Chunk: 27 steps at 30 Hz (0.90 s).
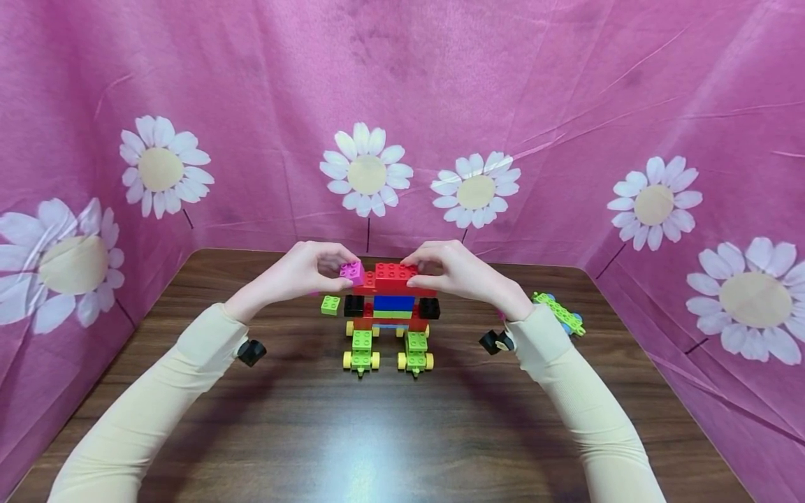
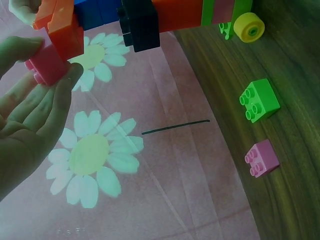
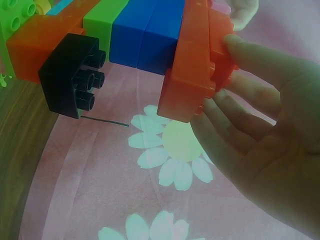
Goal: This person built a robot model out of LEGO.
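A toy brick build stands mid-table on lime-green wheel bases [image 1: 361, 341] with yellow wheels. Its middle has blue bricks [image 1: 394, 303] over a green layer, with black bricks [image 1: 354, 307] out to both sides. Red bricks [image 1: 395, 278] form its top. My left hand [image 1: 307, 269] pinches a pink brick [image 2: 49, 62] between thumb and fingers, right at the left end of the red top. On the other side, my right hand [image 1: 458, 269] grips the upper red brick [image 3: 222, 50] by its right end, thumb on the near side and fingers behind.
Left of the build lie a loose green brick [image 2: 261, 100] and a loose pink brick [image 2: 262, 158]. A green wheel base [image 1: 556, 312] with blue wheels rests at the right on the brown wooden table [image 1: 283, 433]. Pink cloth [image 1: 402, 70] with daisies hangs around the table's back and sides.
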{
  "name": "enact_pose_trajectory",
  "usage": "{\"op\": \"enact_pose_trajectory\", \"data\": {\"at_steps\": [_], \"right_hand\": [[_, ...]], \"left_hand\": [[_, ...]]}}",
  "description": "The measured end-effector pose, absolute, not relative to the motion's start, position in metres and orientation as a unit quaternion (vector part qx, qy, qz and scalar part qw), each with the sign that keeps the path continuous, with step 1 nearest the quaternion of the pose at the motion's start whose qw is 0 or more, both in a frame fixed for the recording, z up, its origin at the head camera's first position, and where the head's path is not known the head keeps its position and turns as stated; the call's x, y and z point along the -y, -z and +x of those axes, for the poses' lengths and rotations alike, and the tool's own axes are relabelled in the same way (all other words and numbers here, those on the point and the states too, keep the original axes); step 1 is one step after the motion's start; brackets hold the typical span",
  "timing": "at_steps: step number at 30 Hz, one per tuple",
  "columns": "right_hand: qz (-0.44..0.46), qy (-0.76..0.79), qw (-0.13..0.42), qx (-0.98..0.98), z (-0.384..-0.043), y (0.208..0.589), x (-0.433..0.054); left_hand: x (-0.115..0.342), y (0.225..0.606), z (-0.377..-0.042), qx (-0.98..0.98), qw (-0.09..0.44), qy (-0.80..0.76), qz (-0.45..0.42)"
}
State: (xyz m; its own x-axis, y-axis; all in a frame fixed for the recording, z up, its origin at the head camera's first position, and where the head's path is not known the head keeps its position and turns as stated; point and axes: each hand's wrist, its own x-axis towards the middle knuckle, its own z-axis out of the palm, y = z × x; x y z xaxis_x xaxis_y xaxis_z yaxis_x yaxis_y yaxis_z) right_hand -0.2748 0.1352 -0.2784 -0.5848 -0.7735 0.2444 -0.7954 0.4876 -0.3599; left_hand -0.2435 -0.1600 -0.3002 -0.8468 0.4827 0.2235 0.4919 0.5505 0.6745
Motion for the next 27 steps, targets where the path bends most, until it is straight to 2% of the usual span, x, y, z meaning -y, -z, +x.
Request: {"op": "enact_pose_trajectory", "data": {"at_steps": [27], "right_hand": [[0.451,-0.225,0.020,0.864,-0.2746,0.2791,-0.1350]], "left_hand": [[0.1519,0.2925,-0.2413,0.902,0.042,0.298,-0.311]]}}
